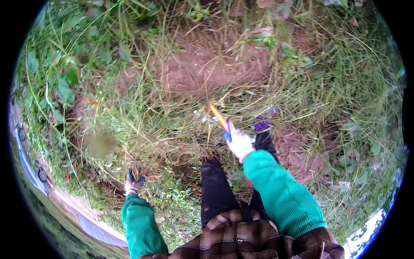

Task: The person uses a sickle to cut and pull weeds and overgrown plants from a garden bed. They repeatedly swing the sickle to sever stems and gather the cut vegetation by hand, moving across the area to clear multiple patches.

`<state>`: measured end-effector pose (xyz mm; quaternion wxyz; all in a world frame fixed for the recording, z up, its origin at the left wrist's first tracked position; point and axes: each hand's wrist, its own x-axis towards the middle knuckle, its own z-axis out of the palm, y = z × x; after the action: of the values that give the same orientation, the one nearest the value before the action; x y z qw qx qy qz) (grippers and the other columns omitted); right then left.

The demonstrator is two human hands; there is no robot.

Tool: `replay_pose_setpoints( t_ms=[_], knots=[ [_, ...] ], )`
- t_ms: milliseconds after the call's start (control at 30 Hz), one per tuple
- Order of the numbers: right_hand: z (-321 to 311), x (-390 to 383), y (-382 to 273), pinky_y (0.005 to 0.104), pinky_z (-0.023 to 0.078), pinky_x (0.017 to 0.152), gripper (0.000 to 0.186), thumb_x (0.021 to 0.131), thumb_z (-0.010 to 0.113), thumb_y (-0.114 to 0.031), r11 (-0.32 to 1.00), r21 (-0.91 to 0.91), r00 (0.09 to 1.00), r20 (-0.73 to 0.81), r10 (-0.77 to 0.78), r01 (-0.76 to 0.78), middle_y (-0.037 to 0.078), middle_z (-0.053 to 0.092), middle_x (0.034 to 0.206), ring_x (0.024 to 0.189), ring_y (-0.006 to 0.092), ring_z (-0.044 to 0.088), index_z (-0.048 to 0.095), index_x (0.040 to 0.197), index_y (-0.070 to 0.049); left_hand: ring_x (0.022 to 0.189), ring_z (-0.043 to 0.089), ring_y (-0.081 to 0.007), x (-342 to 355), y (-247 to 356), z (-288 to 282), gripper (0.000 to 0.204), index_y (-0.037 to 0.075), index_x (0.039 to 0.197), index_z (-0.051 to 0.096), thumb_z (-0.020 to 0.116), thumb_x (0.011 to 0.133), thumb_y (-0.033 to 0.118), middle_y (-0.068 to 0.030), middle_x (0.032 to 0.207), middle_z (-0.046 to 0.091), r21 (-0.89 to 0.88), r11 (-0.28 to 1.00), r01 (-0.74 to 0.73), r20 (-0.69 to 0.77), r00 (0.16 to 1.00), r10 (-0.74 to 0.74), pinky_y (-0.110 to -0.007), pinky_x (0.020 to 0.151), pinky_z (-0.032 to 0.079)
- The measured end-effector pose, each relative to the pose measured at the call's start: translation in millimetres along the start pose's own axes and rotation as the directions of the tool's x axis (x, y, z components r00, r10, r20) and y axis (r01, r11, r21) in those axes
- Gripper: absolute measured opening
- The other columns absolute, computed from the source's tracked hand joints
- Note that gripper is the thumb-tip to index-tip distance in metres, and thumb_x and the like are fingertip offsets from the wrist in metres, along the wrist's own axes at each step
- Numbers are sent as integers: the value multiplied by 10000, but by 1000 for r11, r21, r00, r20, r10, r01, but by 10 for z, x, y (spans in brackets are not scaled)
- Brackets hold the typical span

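Observation:
My right hand (239, 142), in a white glove with blue on the fingers, is closed around a tool with a straight orange handle (219, 117). The handle points up and left over cut grass, and its far end is lost among the stalks, so I cannot make out the kind of tool. To the left, my left hand (134, 184), gloved alike, reaches down beside dry stalks (129, 151). Its blue thumb and finger stand apart, with nothing plainly held between them. Low leafy plants (172, 203) with small red specks grow just right of it.
Dry and green grass covers the ground around a strip of bare reddish soil (207, 73). Tall green weeds (64, 86) rise at the far left. My purple shoe (262, 124) is near the right hand. A car (30, 159) stands on a road at the left edge.

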<state>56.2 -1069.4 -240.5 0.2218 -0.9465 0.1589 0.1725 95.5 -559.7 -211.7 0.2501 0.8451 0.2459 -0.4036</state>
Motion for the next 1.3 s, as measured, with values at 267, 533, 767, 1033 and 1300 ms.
replay_pose_setpoints(
  t_ms=[267, 533, 767, 1033, 1300],
  knots=[
    [-744, -517, -150, 303, 441, 439, 445, 824, 518, -246, 423, 692, 801, 409, 438, -585, 88, 568, 683, 506, 185, 561, 401, 1227, -96, 983, 485, -221, 159, 971, -2, 788, 75, 1264, 362, 735, 570, 108, -104, 1086, 505, 66, 973, -221, -118, 967, 228, -324, 835, 412],
    [-1877, -783, 1189, 263, 383, 372, 315, 840, 518, -164, 125, 976, 361, -53, 931, -179, 30, 519, 589, 420, 91, 461, 460, 1131, -60, 884, 523, -188, -169, 1525, 23, 599, 63, 1193, 452, 672, 644, 162, -94, 992, 551, 559, 793, -243, -109, 926, 361, -304, 788, 424],
    [-1624, -1648, 1813, 466, 429, 681, 359, 807, 454, -309, 480, 436, 445, -189, 876, -761, 219, 578, 792, 747, 393, 557, 452, 1074, -70, 640, 543, -178, -14, 2078, 592, 368, 47, 969, 543, 626, 642, 194, -70, 729, 585, 731, 606, -315, 207, 948, 242, -301, 601, 435],
    [-2591, -2685, 1101, 238, 425, 430, 499, 825, 538, -161, -72, 995, 146, 82, 986, -73, 26, 555, 724, 518, 81, 512, 353, 1287, -116, 583, 457, -61, -394, 3079, 948, 337, 68, 1019, 528, 600, 694, 18, 33, 746, 532, -32, 920, -389, 405, 837, 368, -196, 509, 374],
    [-3592, -3156, 1729, 242, 441, 550, 620, 755, 557, -100, 291, 950, -42, -288, 957, 116, 9, 538, 719, 583, 83, 492, 292, 1316, -87, 707, 504, -79, -1594, 4577, 1347, 335, 8, 1056, 521, 607, 739, 74, 4, 842, 572, 131, 816, -563, 485, 754, 443, -215, 662, 422]
  ],
)
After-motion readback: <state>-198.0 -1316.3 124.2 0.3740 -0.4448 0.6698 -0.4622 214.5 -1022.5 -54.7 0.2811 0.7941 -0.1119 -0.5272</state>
